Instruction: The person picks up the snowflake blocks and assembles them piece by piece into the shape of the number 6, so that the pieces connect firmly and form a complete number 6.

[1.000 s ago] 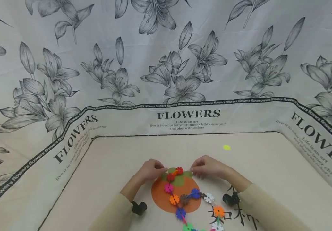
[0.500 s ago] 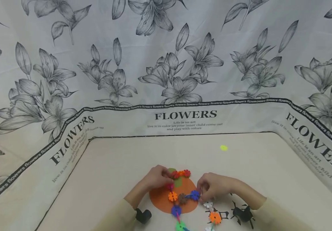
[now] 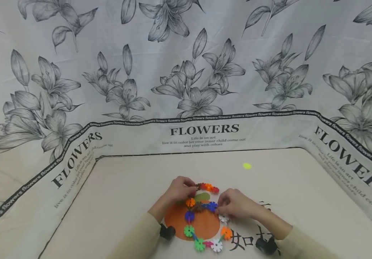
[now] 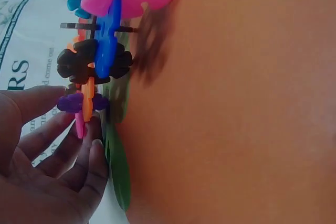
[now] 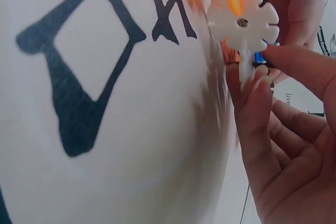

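Note:
A chain of colourful plastic snowflake discs (image 3: 189,231) forms a loop over the printed orange pumpkin on the table. My left hand (image 3: 179,189) pinches it at the upper left; the left wrist view has thumb and fingers around a purple disc (image 4: 71,102) and a pink one. An orange disc (image 4: 88,98) and a blue disc (image 4: 106,45) follow on. With the thumb and fingers of my right hand (image 3: 237,204) I pinch the chain by a blue disc (image 3: 211,206). Close up in the right wrist view, a white disc (image 5: 226,24) stands at those fingertips.
A pumpkin print (image 3: 202,228) and black written characters (image 3: 242,240) mark the pale tabletop (image 3: 134,172). Farther back lies a small yellow spot (image 3: 247,166). Flower-patterned cloth (image 3: 205,79) encloses the back and sides. Black wrist cameras (image 3: 167,232) sit at both wrists.
Both hands moved from the chain's far end down along its sides and took hold there. The chain has since shifted away from the body, its near discs now farther up the view.

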Available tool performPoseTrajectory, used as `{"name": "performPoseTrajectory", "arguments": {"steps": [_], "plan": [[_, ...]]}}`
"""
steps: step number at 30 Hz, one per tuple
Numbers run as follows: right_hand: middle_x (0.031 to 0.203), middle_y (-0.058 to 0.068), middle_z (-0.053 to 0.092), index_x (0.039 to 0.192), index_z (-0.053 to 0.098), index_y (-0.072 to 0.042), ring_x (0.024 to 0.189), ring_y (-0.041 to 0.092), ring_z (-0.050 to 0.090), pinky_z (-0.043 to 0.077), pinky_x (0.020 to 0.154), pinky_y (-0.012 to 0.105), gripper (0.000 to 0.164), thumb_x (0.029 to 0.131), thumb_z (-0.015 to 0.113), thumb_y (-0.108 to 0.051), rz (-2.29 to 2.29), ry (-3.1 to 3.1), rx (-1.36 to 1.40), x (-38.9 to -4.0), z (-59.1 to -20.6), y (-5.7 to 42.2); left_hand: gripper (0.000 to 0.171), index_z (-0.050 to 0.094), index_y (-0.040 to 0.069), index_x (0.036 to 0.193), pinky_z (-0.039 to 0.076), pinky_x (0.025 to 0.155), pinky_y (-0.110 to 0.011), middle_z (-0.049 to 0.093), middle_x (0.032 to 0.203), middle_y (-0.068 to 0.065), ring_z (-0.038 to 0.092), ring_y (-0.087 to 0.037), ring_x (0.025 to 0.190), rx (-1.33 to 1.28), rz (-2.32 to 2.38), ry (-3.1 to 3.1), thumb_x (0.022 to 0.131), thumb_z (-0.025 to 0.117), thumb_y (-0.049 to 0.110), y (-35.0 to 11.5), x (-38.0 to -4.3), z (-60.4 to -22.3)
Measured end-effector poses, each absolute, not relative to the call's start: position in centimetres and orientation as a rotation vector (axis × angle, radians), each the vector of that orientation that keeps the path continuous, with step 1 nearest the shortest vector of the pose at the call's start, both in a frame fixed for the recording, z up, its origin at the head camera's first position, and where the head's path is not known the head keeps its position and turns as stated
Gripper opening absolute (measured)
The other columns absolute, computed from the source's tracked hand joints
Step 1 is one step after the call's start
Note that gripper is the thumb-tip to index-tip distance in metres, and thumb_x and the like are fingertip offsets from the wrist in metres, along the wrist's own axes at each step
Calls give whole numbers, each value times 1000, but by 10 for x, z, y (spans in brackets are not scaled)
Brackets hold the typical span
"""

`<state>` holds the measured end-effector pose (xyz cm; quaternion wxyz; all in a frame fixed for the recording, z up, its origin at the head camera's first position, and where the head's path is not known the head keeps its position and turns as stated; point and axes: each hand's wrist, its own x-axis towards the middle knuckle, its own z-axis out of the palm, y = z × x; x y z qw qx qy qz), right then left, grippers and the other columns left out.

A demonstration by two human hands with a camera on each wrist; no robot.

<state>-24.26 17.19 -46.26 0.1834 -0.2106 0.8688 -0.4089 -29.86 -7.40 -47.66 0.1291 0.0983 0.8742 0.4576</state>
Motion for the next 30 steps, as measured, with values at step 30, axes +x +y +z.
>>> {"name": "performPoseTrajectory", "arguments": {"steps": [30], "plan": [[113,16,60,134,63,-4,104,30,58,51,93,48,46,91,76,-15,-743,2824,-766,-321,-452,144,22,71,3,115,56,88,-45,69,107,-9,64,-24,96,208,1371,2593,100,67,18,-84,-299,-482]]}}
